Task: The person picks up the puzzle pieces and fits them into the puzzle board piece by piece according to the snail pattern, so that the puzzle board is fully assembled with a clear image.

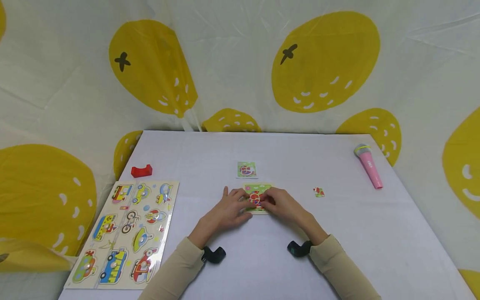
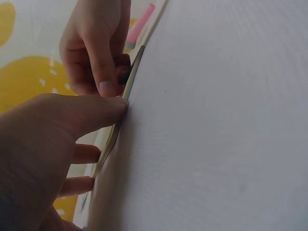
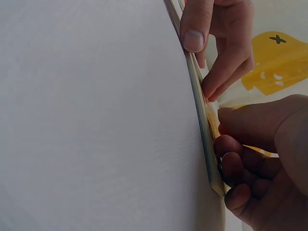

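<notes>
Both hands are at a small picture puzzle board (image 1: 267,188) in the middle of the table, green with a red and white figure. My left hand (image 1: 233,207) rests at its left side, fingers spread over the surface; its thumb (image 2: 103,114) touches the near edge. Over the board's right part, my right hand (image 1: 283,204) has its fingers curled, thumb and index finger pinching a puzzle piece (image 3: 212,120) low against the surface. Fingers partly hide that piece. A loose puzzle piece (image 1: 319,192) lies to the right. Behind the board is a square picture card (image 1: 246,169).
On the left lies a large wooden vehicle puzzle board (image 1: 123,233), with a red notched block (image 1: 141,171) behind it. A pink toy microphone (image 1: 369,166) lies at the far right of the white table (image 1: 270,266). A fruit-patterned curtain (image 1: 232,62) hangs behind.
</notes>
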Motion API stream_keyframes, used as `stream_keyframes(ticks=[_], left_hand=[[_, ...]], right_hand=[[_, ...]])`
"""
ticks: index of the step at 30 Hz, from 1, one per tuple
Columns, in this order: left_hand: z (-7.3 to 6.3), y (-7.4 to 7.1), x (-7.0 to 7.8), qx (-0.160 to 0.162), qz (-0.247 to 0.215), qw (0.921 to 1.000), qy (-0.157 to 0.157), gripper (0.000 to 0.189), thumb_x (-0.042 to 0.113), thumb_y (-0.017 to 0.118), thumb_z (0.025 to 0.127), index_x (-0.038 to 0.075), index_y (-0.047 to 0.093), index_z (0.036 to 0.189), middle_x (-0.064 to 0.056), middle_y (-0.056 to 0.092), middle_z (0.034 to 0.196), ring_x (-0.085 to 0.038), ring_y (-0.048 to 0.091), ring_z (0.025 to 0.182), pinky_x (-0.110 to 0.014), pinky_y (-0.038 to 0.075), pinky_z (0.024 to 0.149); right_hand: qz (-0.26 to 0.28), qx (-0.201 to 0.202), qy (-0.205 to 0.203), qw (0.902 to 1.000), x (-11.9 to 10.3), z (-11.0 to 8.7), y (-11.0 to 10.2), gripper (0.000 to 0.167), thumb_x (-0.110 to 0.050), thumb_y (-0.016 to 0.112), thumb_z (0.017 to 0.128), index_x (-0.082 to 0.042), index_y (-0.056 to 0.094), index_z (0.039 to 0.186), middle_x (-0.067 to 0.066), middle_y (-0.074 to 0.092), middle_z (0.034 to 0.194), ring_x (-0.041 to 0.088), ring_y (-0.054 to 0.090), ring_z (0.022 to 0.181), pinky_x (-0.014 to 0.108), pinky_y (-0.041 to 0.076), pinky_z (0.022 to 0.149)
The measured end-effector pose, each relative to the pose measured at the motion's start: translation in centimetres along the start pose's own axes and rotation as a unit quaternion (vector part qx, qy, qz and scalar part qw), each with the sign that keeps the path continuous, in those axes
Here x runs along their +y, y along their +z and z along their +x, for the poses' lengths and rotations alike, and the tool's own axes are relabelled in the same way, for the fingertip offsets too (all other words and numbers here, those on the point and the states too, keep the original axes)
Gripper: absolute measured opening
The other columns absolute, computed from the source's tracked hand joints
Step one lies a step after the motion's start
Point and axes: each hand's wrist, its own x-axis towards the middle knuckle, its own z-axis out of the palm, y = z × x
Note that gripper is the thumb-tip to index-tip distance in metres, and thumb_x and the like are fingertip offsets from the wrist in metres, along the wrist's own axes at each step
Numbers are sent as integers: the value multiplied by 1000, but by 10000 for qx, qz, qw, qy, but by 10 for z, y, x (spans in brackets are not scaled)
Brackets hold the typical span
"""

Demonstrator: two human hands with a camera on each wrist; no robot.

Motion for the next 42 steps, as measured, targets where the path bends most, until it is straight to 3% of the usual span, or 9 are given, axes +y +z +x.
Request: stream_keyframes(ticks=[10,21,27,42], left_hand=[[1,3,2,-65,27,9998,-206,28,42,63,97,32,70,122,3,57,126,-22,48,131,-77,25,110],[2,2,3,-143,-67,9994,-292,28,41,64,97,32,71,122,3,57,126,-23,47,131,-76,22,113],[2,2,3,-158,-56,9994,-310,28,41,63,97,32,70,123,3,57,127,-22,46,132,-75,21,114],[2,1,4,-170,-93,9992,-343,29,42,64,96,32,70,123,2,57,127,-23,47,132,-75,21,114]], right_hand=[[-94,163,-128,9997,7,-2,-17,18,-16,72,89,-9,71,106,-2,66,92,9,57,80,24,49,70],[-283,443,351,9980,20,-9,-48,28,-19,72,88,-7,68,113,7,67,110,24,60,96,37,50,81],[-391,478,497,9969,34,-16,-67,34,-20,74,88,-4,66,117,12,65,115,29,59,102,44,49,86],[-532,700,753,9933,73,-34,-95,43,-20,76,86,0,64,122,20,63,117,36,59,104,43,48,84]])
